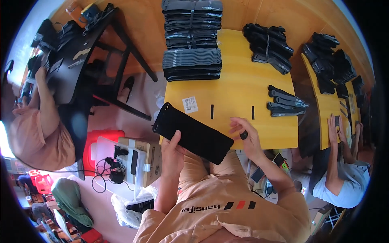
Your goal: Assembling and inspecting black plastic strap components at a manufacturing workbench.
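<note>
My left hand (173, 156) grips the lower left edge of a flat, long black fabric piece (194, 133), thumb on top. Small pale dots line the piece's left end, and it slants down to the right above my lap. By its right end is my right hand (250, 139), fingers apart and not gripping it. A small black ring-like thing (243, 135) sits on one of its fingers. On the yellow table (231, 91) beyond lie two short black strips (212, 111) and a white printed label (189, 104).
A tall stack of folded grey-black fabric goods (192, 65) stands at the table's back left. Tied bundles (268, 46) and loose folded pieces (285, 101) lie to the right. People work at tables on both sides. A plastic bin with cables (117, 170) stands at lower left.
</note>
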### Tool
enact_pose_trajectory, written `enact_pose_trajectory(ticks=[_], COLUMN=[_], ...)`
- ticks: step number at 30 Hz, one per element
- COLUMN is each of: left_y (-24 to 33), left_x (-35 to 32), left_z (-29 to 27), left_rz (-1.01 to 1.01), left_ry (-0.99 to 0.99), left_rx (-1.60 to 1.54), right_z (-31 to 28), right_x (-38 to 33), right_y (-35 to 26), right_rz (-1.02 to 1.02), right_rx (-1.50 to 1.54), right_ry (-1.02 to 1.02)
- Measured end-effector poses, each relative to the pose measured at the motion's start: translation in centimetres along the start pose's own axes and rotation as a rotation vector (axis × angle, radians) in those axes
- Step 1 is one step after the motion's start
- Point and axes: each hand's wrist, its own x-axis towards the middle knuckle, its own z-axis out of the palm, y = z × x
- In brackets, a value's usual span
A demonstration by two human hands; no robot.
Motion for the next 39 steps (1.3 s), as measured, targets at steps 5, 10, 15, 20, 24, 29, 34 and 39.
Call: enact_pose_trajectory(ticks=[5,10,15,20,24,29,34,39], left_y=[-0.3,-0.6,0.3,2.9,5.7,9.1,10.3,9.6], left_x=[2.8,4.9,6.2,9.7,12.5,17.4,22.8,24.6], left_z=[0.9,1.1,1.1,-0.9,-0.3,2.6,4.4,4.6], left_rz=[-0.015,-0.014,-0.016,0.069,0.130,0.232,0.323,0.399], left_ry=[0.029,0.055,0.077,-0.060,-0.005,-0.004,-0.009,0.027], left_rx=[0.001,-0.070,-0.156,-0.033,0.062,0.439,0.675,0.811], right_z=[-0.1,0.1,0.1,-1.2,-1.5,-1.7,-2.6,-2.9], right_x=[1.9,3.7,4.7,8.2,11.6,17.9,23.6,25.8], right_y=[1.0,1.2,2.1,1.3,0.1,-2.0,-2.0,-0.3], right_rz=[0.389,0.463,0.408,0.319,0.293,0.155,0.062,0.045], right_rx=[0.307,0.461,0.274,0.233,0.136,-0.004,-0.139,-0.172], right_ry=[-0.156,-0.087,-0.045,-0.039,0.008,0.055,0.081,0.121])
